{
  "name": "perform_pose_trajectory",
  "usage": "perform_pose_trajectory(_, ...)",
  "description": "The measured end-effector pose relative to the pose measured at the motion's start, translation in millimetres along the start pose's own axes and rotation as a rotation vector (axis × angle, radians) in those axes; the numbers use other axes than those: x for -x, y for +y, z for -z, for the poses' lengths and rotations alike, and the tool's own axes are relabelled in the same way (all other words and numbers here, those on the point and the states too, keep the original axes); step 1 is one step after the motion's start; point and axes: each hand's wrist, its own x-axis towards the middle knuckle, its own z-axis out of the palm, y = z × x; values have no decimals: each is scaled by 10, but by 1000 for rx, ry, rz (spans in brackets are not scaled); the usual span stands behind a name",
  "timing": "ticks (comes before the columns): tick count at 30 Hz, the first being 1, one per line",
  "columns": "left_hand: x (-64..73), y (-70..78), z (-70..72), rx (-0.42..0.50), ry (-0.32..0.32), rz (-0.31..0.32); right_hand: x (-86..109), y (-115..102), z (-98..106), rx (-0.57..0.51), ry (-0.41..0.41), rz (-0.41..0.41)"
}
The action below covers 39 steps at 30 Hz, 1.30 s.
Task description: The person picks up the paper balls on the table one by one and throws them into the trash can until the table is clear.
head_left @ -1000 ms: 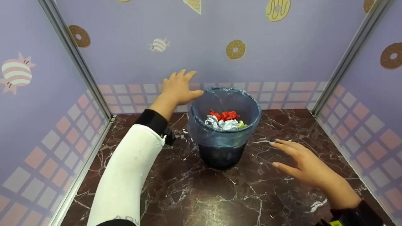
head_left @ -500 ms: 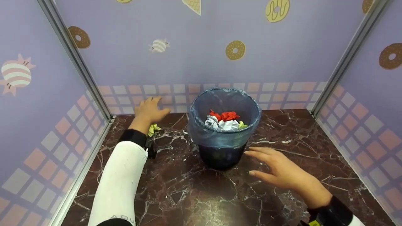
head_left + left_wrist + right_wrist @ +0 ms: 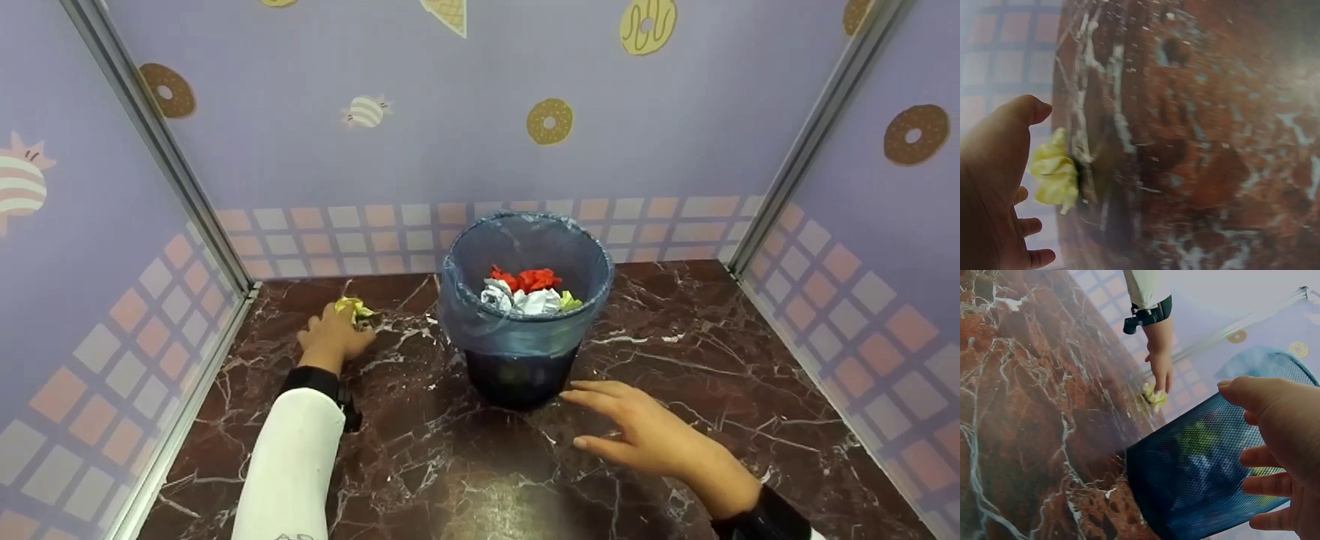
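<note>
In the head view my left hand [image 3: 330,334] is low over the table at the left, right at a crumpled yellow paper ball [image 3: 351,307]. The left wrist view has the yellow paper ball [image 3: 1054,171] between the spread thumb and fingers, with the thumb apart from it. To the right of the bin, my right hand [image 3: 637,427] holds nothing, its fingers extended towards the bin's base. The black mesh wastebasket [image 3: 517,379] stands upright, lined with a blue translucent bag [image 3: 517,337]. Inside lie crumpled red paper [image 3: 536,280], white paper [image 3: 536,301] and yellow-green paper [image 3: 570,301].
The dark red marbled tabletop [image 3: 450,472] is bounded by a purple back wall [image 3: 450,165] with printed sweets. Side panels [image 3: 97,262] meet it at grey metal corner posts [image 3: 161,150].
My left hand has come away from the bin, leftwards and down to the yellow paper ball. My right hand has moved left, closer to the bin's base. The view has shifted slightly.
</note>
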Motion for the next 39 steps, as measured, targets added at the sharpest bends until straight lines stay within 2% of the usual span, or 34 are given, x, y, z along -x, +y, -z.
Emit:
perform_pose_trajectory(4, -3, -46, -90, 19, -33, 20, 48, 13, -31, -9, -3, -16)
perform_pose_trajectory(8, -3, -33, -136, 23, -33, 20, 82, 23, -33, -13, 1, -31)
perform_pose_trajectory(13, 37, -59, -168, -9, -38, 34, 102, 33, -36, -9, 8, -25)
perform_pose_trajectory(17, 72, -101, -157, 4, -22, 43, 111, 35, -32, -14, 11, -30)
perform_pose_trajectory(21, 93, -125, -126, 35, 55, 35, 128, 40, -16, -30, 20, -41)
perform_pose_trajectory(25, 95, -177, -154, 75, 208, 15, 139, 47, -16, -41, 27, -45)
perform_pose_trajectory(28, 114, -237, -219, 79, 294, 6, 129, 41, -25, -40, 22, -46)
perform_pose_trajectory(33, 127, -293, -329, 80, 317, 8, 128, 33, -28, -31, 12, -43)
perform_pose_trajectory(39, 121, -298, -359, 161, 320, -33, 140, 31, -14, -28, 28, -46)
